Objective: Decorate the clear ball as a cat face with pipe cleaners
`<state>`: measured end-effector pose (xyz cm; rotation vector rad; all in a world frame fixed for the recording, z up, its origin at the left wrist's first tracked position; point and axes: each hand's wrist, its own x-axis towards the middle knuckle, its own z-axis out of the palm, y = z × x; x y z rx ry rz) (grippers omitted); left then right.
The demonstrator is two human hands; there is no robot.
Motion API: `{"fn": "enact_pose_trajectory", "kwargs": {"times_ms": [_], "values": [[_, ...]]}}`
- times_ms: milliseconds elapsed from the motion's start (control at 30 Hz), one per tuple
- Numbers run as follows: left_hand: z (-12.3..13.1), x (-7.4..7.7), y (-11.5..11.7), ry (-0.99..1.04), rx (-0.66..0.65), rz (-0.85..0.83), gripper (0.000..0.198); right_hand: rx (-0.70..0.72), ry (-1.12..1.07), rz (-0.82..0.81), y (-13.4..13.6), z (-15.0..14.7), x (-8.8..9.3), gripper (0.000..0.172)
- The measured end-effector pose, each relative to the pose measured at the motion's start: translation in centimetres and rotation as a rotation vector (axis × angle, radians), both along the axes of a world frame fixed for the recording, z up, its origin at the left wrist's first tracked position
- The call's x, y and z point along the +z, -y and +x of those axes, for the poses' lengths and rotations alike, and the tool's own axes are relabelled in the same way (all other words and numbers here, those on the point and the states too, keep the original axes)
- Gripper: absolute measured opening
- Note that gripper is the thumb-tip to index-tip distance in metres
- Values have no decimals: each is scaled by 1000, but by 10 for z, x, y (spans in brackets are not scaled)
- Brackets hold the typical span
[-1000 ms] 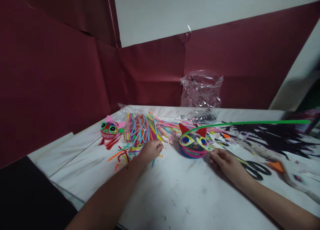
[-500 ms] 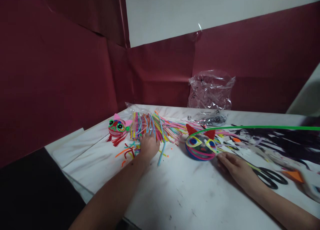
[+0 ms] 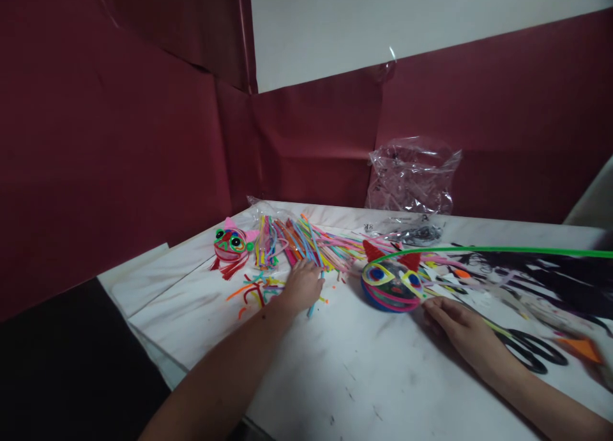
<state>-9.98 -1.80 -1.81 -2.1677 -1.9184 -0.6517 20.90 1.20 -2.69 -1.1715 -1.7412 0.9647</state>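
Note:
My left hand [image 3: 304, 286] reaches over a pile of colourful pipe cleaners [image 3: 297, 240], its fingers stretched forward and a little apart. A light blue pipe cleaner [image 3: 311, 310] pokes out beneath it. Round and dark, a cat-face craft [image 3: 390, 284] sits on the table, with red ears, yellow-rimmed blue eyes and pink bands. My right hand [image 3: 453, 323] pinches at its lower right edge; the exact grip is partly hidden. From the top of the cat face, a long green pipe cleaner [image 3: 517, 251] runs off to the right.
Left of the pile stands a second face craft [image 3: 230, 246] with pink ears and red tassels. Short pipe-cleaner scraps [image 3: 253, 291] lie before it. Black-handled scissors [image 3: 536, 351] rest beside my right wrist. Behind is a clear plastic bag [image 3: 414, 179]; orange and black pieces lie at right.
My left hand has drawn slightly toward me and rightward across the pipe cleaners. The view has shifted a little; my right hand stays at the cat face.

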Motion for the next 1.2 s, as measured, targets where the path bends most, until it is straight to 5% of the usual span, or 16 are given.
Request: {"fn": "enact_pose_trajectory", "kwargs": {"times_ms": [367, 533, 667, 800, 1200], "values": [[-20, 19, -8, 283, 381, 254, 40, -8, 1, -1, -2, -1, -2, 50], [-21, 30, -3, 283, 445, 220, 28, 4, -50, -13, -1, -2, 0, 41], [-13, 34, 2, 93, 525, 4, 46, 20, -75, -7, -1, -4, 1, 36], [-11, 32, 1, 33, 531, -96, 27, 4, -85, -5, -1, -4, 1, 37], [-5, 25, 6, -31, 385, -95, 30, -3, -43, -7, -5, 1, -7, 46]]}}
